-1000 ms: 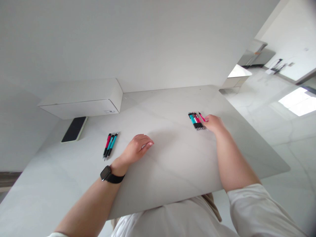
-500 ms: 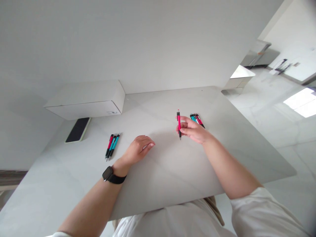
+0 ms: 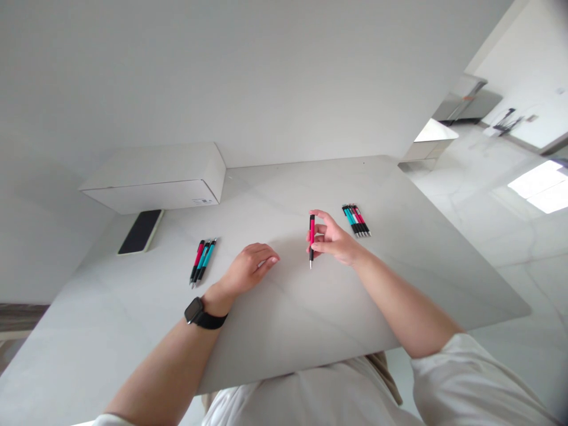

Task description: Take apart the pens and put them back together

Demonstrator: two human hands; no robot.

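My right hand (image 3: 335, 241) is closed around a red and black click pen (image 3: 312, 235), held nearly upright above the table with its silver tip down. The index finger rests on the pen's top end, while the thumb and other fingers grip its barrel. My left hand (image 3: 249, 269) lies on the table, fingers curled together, with nothing visible in it. To its left is a group of pens (image 3: 204, 263), one red and two teal. Beyond my right hand, several teal, white and red pens (image 3: 356, 220) lie side by side.
A long white box (image 3: 153, 192) stands against the wall at the back left. In front of it lies a dark-screened phone (image 3: 141, 232). The pale table (image 3: 284, 331) has its right edge beside open floor.
My right hand has brought the pen left and slightly nearer to me. Its index finger has moved onto the pen's top. My left hand stays in place.
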